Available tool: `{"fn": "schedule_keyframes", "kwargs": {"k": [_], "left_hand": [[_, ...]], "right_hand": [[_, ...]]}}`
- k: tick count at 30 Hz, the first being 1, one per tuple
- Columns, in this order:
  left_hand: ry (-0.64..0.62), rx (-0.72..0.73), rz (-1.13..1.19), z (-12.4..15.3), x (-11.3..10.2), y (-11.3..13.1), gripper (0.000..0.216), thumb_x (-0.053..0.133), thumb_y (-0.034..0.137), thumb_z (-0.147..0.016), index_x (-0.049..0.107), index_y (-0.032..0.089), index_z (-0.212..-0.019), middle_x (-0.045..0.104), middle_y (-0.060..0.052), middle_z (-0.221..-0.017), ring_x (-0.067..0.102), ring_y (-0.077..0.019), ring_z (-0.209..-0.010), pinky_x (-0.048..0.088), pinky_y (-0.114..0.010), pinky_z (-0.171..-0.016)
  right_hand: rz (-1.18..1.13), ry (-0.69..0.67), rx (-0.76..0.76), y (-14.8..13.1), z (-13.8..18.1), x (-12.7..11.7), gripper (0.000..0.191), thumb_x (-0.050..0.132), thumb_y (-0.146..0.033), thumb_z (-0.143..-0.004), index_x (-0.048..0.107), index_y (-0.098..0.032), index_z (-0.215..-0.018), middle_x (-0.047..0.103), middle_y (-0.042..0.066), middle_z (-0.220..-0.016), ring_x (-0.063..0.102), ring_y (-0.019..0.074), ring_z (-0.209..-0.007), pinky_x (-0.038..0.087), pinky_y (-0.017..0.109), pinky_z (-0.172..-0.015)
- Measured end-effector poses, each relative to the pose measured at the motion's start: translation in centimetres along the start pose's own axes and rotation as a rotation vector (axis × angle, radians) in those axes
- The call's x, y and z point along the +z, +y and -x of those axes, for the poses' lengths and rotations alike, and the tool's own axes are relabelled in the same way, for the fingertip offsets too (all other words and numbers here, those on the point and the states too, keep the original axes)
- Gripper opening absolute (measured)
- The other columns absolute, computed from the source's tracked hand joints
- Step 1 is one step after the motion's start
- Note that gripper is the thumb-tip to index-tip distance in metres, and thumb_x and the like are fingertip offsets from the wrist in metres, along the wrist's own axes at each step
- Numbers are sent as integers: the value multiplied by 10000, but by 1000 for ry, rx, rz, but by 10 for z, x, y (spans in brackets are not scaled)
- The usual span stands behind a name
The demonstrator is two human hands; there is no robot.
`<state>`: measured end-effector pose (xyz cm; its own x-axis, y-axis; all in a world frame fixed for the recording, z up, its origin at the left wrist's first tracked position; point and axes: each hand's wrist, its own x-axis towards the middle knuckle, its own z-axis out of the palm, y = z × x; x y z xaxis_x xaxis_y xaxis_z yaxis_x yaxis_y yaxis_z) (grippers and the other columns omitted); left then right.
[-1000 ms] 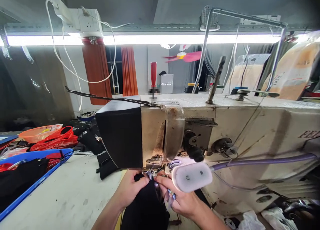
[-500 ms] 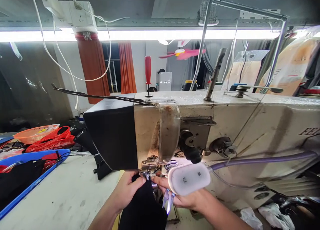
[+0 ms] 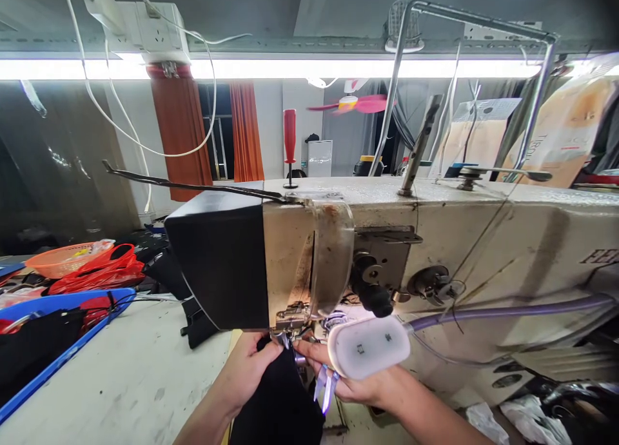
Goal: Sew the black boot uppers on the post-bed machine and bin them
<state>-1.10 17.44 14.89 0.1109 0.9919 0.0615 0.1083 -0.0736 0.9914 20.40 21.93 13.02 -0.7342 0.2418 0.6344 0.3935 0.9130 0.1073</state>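
My left hand (image 3: 246,367) is closed on the edge of a piece of black fabric (image 3: 280,406), right under the needle area (image 3: 287,335) of a cream sewing machine (image 3: 435,264). On the fabric's other side, my right hand (image 3: 348,380) pinches it with the fingertips and also holds a small clear-handled thread snip (image 3: 325,385), blades pointing down. A white oval lamp head (image 3: 368,347) on a purple gooseneck partly hides my right hand.
A blue tray (image 3: 58,342) with black and red items sits at the left on the pale worktable (image 3: 130,380). An orange basket (image 3: 62,258) and red bags lie behind it. A red-handled screwdriver (image 3: 289,145) stands on top of the machine. Black bag parts (image 3: 193,316) lie behind the machine head.
My hands stay at the needle with the fabric. My right wrist has drawn back to the right, so the snip now hangs more clearly below the fingers. The view shifted slightly.
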Motion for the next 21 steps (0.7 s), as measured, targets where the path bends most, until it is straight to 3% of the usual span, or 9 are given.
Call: {"fn": "schedule_keyframes", "kwargs": {"k": [8,12,15,18,21], "left_hand": [[-35,23,16,-3,-1,3,348,590,315,-784,698,174,-1083,735,-77,-1060,550,-300,-1204,360,-433,-1076],[-31,36,29,-3,-2,1,358,593,303,-790,688,182,-1114,726,-74,-1104,573,-294,-1176,362,-433,-1078],[-31,36,29,-5,-3,-2,350,602,310,-790,692,188,-1106,729,-69,-1099,588,-291,-1155,369,-431,-1073],[-39,57,-12,-7,-5,-5,337,580,298,-806,698,181,-1099,742,-66,-1053,571,-287,-1181,354,-427,-1085],[-50,102,-104,-10,-11,-8,315,559,273,-816,713,186,-1077,736,-56,-1079,573,-277,-1172,364,-404,-1074]], "right_hand": [[-14,-88,65,-4,5,2,290,468,-190,-853,701,-232,-1019,721,25,-762,601,155,-573,477,237,-618],[84,-66,67,-8,4,-1,332,473,-195,-843,691,-234,-1090,739,52,-869,632,186,-644,508,278,-666],[93,-10,97,-11,7,-2,358,483,-206,-838,671,-241,-1141,729,68,-873,649,215,-688,529,310,-679],[-38,146,184,-21,17,8,272,476,-178,-836,699,-252,-972,656,33,-656,609,194,-583,521,291,-598],[-148,268,325,-42,28,30,197,485,-145,-854,662,-226,-888,626,32,-647,601,171,-566,504,260,-560]]}}
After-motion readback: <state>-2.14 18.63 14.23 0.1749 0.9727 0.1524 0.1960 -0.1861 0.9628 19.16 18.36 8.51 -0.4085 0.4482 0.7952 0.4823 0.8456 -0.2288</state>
